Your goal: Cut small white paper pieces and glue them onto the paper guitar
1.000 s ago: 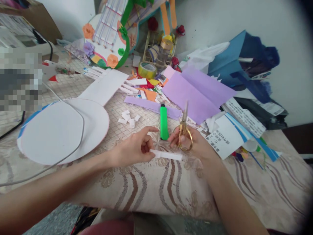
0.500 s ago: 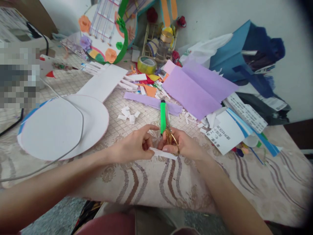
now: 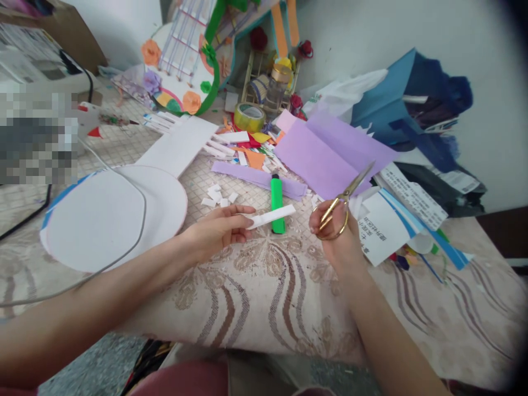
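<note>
Between thumb and fingers, my left hand (image 3: pixel 220 230) pinches one end of a narrow white strip (image 3: pixel 274 215), which points to the right. My right hand (image 3: pixel 338 236) grips gold-handled scissors (image 3: pixel 345 197) by the finger loops, with the blades pointing up and to the right, held together. Beneath the strip's free end lies a green utility knife (image 3: pixel 276 190) on the patterned tablecloth (image 3: pixel 256 308). Several small white cut pieces (image 3: pixel 215 193) are scattered just beyond my left hand.
A white guitar-shaped board (image 3: pixel 115 217) lies at left, a grey cable (image 3: pixel 145 203) across it. Purple paper sheets (image 3: pixel 325 154), a purple strip (image 3: pixel 247 175), tape (image 3: pixel 249 117) and coloured scraps fill the back. On the right are a printed card (image 3: pixel 381 228) and a blue bag (image 3: pixel 383 110).
My right hand has moved right, away from my left, and turned the scissors up over the purple paper. The white strip now tilts upward in my left hand alone.
</note>
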`<state>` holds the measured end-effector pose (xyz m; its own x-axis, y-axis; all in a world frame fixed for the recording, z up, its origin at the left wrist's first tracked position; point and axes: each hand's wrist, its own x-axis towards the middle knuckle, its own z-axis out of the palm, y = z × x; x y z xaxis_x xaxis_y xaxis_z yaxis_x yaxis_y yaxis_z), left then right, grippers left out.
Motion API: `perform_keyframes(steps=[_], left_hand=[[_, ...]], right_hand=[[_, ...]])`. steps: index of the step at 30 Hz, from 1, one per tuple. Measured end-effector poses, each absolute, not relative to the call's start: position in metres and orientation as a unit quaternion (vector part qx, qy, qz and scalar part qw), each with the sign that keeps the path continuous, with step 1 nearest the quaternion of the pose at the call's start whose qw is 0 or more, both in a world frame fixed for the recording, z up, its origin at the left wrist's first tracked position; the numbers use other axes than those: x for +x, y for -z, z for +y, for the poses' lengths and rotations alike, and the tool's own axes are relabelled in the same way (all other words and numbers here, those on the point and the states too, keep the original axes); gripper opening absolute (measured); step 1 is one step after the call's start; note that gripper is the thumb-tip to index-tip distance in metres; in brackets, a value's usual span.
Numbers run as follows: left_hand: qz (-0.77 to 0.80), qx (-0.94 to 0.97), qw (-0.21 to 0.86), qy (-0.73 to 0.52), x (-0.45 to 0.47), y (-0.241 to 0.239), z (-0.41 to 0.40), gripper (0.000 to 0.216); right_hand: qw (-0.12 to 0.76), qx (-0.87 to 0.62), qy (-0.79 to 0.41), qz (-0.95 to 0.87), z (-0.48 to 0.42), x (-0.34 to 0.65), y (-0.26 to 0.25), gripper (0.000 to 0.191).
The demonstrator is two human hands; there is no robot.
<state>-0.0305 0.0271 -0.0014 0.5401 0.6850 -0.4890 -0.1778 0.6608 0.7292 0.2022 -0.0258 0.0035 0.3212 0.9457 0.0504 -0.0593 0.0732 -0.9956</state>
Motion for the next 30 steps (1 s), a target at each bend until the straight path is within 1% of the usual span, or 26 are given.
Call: perform_keyframes(steps=[2,5,6,7,8,9,10,15,19,24,26,30], left_hand=[[0.407,0.273,0.83,-0.268,-0.031,0.001,0.029,0.027],[0.406,0.24,0.84,-0.268,-0.032,0.001,0.031,0.024],[0.407,0.236,0.84,-0.27,-0.032,0.0,0.032,0.024],[0.41,0.237,0.837,-0.273,-0.032,-0.001,0.032,0.024],[0.415,0.243,0.832,-0.278,-0.031,-0.002,0.032,0.025],[0.419,0.253,0.823,-0.287,-0.031,-0.003,0.031,0.027],[0.422,0.268,0.813,-0.299,-0.031,-0.004,0.03,0.029],[0.39,0.343,0.778,-0.354,-0.028,-0.005,0.024,0.039],[0.386,0.399,0.744,-0.372,-0.027,-0.003,0.023,0.044],[0.395,0.452,0.7,-0.388,-0.03,-0.007,0.025,0.044],[0.387,0.446,0.71,-0.383,-0.032,-0.011,0.026,0.042],[0.357,0.341,0.795,-0.353,-0.036,-0.015,0.032,0.031]], right_hand=[[0.589,-0.537,-0.434,-0.42,-0.029,0.197,-0.002,0.049],[0.547,-0.522,-0.486,-0.438,-0.037,0.184,0.002,0.065],[0.527,-0.521,-0.504,-0.443,-0.04,0.179,0.003,0.064],[0.505,-0.529,-0.517,-0.444,-0.043,0.174,0.004,0.056],[0.502,-0.545,-0.515,-0.431,-0.045,0.169,0.004,0.043],[0.513,-0.549,-0.515,-0.412,-0.046,0.164,0.005,0.035],[0.527,-0.547,-0.516,-0.395,-0.046,0.159,0.006,0.031],[0.596,-0.536,-0.526,-0.286,-0.033,0.132,0.006,0.035],[0.62,-0.488,-0.547,-0.28,-0.018,0.112,0.001,0.03],[0.624,-0.497,-0.537,-0.275,-0.01,0.098,-0.005,0.025],[0.623,-0.496,-0.541,-0.269,-0.008,0.099,-0.006,0.025],[0.632,-0.489,-0.55,-0.242,-0.004,0.105,-0.004,0.024]])
